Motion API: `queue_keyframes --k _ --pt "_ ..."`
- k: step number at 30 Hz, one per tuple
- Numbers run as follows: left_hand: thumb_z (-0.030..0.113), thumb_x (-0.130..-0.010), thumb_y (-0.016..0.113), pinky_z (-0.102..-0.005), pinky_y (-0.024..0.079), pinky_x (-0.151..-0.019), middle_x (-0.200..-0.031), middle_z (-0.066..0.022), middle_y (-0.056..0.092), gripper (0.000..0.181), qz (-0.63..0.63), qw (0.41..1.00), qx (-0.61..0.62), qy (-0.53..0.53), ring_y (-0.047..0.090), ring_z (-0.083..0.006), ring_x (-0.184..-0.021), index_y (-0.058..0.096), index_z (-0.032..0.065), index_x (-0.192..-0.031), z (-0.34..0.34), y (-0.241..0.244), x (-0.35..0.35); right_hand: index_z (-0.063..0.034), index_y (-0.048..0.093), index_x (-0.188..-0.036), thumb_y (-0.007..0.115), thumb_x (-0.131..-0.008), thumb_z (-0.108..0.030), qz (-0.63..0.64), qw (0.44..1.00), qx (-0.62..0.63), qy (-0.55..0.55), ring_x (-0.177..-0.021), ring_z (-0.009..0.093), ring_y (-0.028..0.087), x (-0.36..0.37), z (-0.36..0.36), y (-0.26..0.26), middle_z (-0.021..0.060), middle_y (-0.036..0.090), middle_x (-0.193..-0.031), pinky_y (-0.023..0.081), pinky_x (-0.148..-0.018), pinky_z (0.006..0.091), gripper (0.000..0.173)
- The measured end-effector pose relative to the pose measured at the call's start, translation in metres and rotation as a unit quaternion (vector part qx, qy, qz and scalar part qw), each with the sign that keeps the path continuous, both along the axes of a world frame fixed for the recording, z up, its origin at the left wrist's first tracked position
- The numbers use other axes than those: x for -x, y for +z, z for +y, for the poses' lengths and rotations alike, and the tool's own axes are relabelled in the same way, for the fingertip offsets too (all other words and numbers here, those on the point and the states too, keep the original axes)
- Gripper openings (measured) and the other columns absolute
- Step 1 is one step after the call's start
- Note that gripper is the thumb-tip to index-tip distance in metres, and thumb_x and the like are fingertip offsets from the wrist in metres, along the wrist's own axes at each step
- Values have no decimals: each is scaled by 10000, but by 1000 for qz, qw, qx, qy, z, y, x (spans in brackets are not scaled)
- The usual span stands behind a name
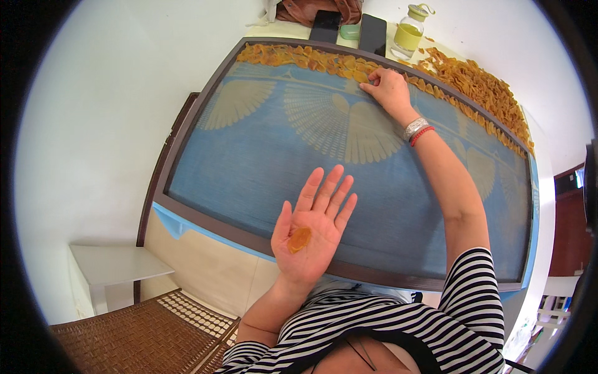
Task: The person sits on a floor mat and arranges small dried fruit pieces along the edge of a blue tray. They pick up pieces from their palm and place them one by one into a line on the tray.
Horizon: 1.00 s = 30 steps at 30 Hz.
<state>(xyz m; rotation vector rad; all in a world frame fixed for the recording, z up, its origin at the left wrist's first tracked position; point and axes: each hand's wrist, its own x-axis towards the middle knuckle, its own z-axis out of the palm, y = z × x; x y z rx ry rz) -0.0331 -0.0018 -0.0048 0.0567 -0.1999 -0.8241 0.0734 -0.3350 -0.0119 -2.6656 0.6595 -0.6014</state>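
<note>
A mesh screen in a dark frame (210, 223) lies over a blue patterned cloth. Orange-brown dried slices (299, 58) are laid in overlapping rows along its far side. My left hand (310, 229) is palm up above the near part of the screen, fingers spread, with one translucent orange slice (299, 240) lying on the palm. At the far rows is my right hand (387, 89), thumb and forefinger close together at the edge of the slices; whether a slice is between them I cannot tell. A silver bracelet and a red beaded one are on that wrist.
A heap of slices (476, 84) lies beyond the frame at the far right. Behind the frame are a glass bottle with a green sleeve (408, 37), two black phones (373, 35), a green case (350, 32) and a brown leather bag (317, 10). A woven seat (140, 327) is at lower left.
</note>
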Motion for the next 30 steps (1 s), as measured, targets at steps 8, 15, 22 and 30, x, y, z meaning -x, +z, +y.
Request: queue_keyframes --k 8,15,22,30 --pt "395 -1054 401 -505 69 -1268 -1664 -213 149 630 -5 1000 -4 0 95 -363 -1552 292 42 -1565 0 0 0 -42 756 -948 822 -773 -354 -17 1000 1 -20 -817 260 714 -4 -2 -5 93 727 -838 561 -754 385 364" --pt "392 -1055 402 -506 73 -1268 -1662 -212 158 624 -5 1000 -7 -1 101 -364 -1551 304 41 -1561 0 0 0 -54 757 -915 831 -763 -335 -20 999 -3 -45 -775 249 711 -6 -3 -8 85 727 -820 563 -733 370 328" --pt "388 -1053 410 -507 80 -1268 -1662 -211 160 621 0 1000 -3 -5 106 -365 -1550 308 41 -1558 -1 0 -1 -82 726 -880 772 -782 -169 -88 993 -73 30 -875 297 701 -1 -21 -11 115 723 -895 553 -760 400 138" --pt "397 -1051 415 -507 84 -1267 -1662 -210 159 629 0 1000 -11 -2 111 -372 -1548 306 44 -1560 0 0 0 -50 644 -898 663 -846 -62 -113 981 125 99 -848 354 656 11 -9 -2 118 635 -955 526 -747 458 56"
